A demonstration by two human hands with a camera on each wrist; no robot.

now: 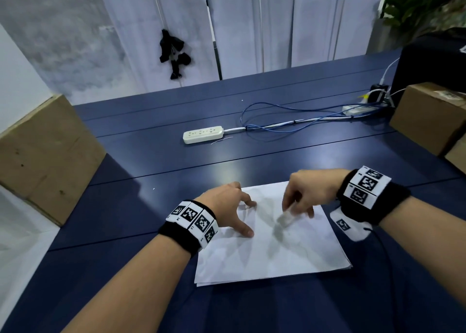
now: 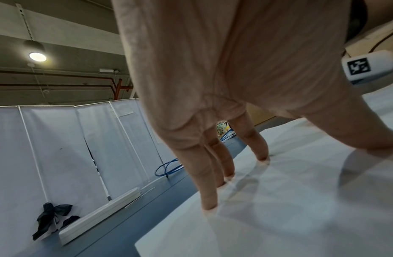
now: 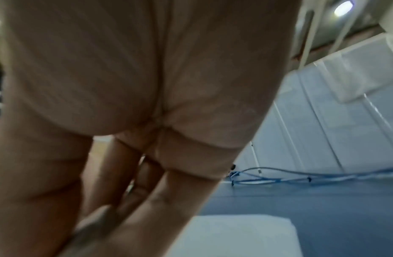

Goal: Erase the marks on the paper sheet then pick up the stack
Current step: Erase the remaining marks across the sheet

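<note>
A stack of white paper sheets (image 1: 277,254) lies on the dark blue table (image 1: 141,206) in front of me. My left hand (image 1: 245,216) presses down on the stack's left part, its straight fingers (image 2: 209,200) spread with the tips on the top sheet (image 2: 279,217). My right hand (image 1: 296,208) is over the far middle of the sheet and pinches a small white eraser (image 1: 285,219), blurred, with its tip on the paper. In the right wrist view my right hand's fingers (image 3: 129,200) point down beside the paper (image 3: 235,234). Grey patches near the eraser may be shadow or marks.
A white power strip (image 1: 203,134) and a looped blue cable (image 1: 277,120) lie beyond the paper. A cardboard box (image 1: 45,156) stands at the left, another (image 1: 428,115) at the right, with plugs and wires behind it. White screens close off the far side.
</note>
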